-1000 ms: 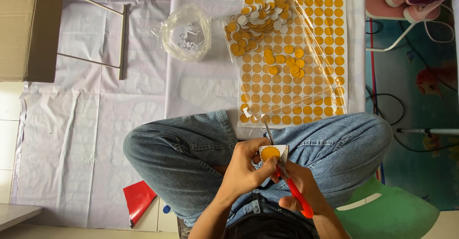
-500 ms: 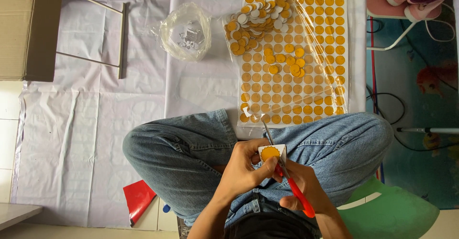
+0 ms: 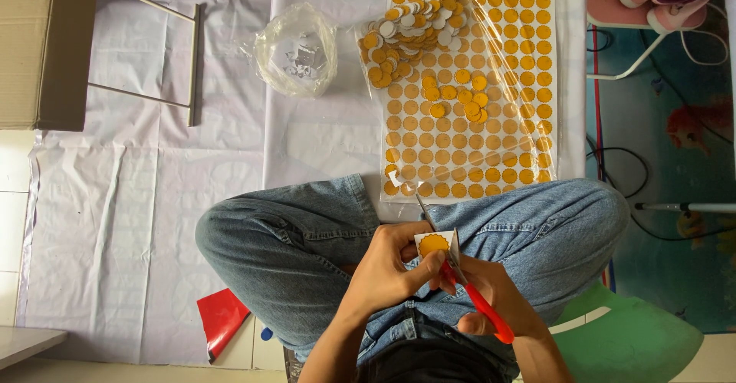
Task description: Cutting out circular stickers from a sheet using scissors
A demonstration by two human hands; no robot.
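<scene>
Left hand: fingers pinch one small white paper piece bearing a single orange scalloped disc, held over the lap between the knees. Right hand: fingers closed through the red handles of one pair of scissors; the blades cross the right edge of the paper piece, tips pointing away toward the sheet. Cannot tell how far the blades are parted.

Both hands sit above crossed legs in blue jeans.

Beyond the knees, on the white floor covering: one printed sheet of orange discs in regular rows, under a clear plastic film. On its upper left lies one loose heap of cut discs, some orange side up, some white side up; a few strays lie scattered lower on the sheet. Count of discs too large to tell.

Left of the heap: one clear plastic bag, open, holding small pale paper scraps.

Far left: one cardboard box. Near the left knee: one red card piece. Lower right: one green stool.
</scene>
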